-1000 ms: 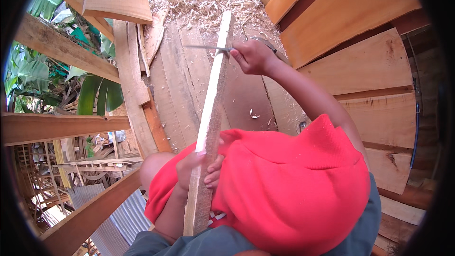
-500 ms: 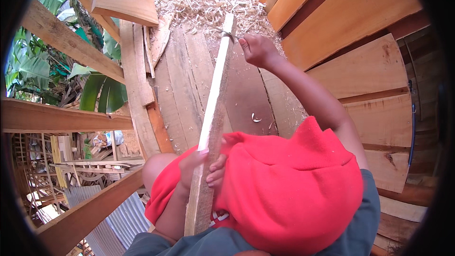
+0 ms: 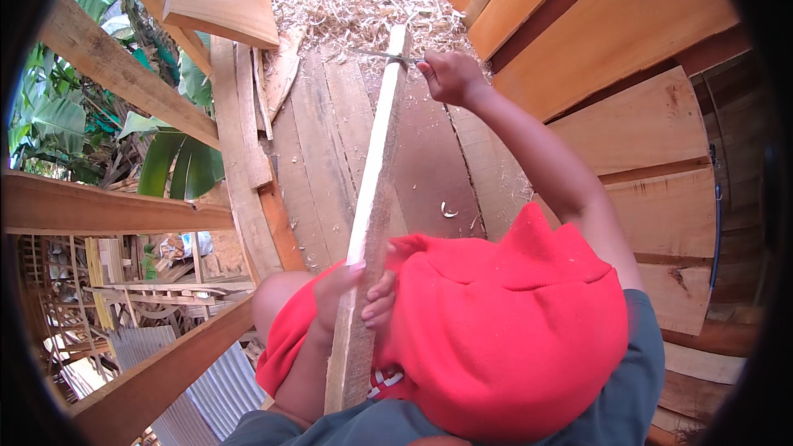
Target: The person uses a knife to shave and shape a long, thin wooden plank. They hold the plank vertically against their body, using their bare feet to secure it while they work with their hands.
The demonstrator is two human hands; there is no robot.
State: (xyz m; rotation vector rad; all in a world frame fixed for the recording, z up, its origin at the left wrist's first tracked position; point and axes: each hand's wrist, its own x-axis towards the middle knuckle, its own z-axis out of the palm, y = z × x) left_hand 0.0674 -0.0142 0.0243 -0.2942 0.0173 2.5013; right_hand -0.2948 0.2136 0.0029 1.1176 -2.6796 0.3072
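A long, squared wooden stick (image 3: pixel 369 198) slants up from my body, its upper face pale and bare and its side rougher. My left hand (image 3: pixel 351 297) is wrapped round its lower part, close to my lap. My right hand (image 3: pixel 453 78) is closed on the handle of a thin-bladed knife (image 3: pixel 376 54). The blade lies crosswise on the stick near its far end, touching it, with the tip sticking out to the left. Most of the handle is hidden in my fist.
Curly wood shavings (image 3: pixel 372 4) heap at the far end of the plank floor (image 3: pixel 318 149). A wood block (image 3: pixel 221 4) rests at the far left above loose offcuts (image 3: pixel 248 116). Boards (image 3: pixel 636 128) line the right side; red cloth (image 3: pixel 504 314) covers my lap.
The knife has shifted slightly, its blade turning flatter across the stick's far end. My right hand has moved a little up with it. My left hand keeps its grip.
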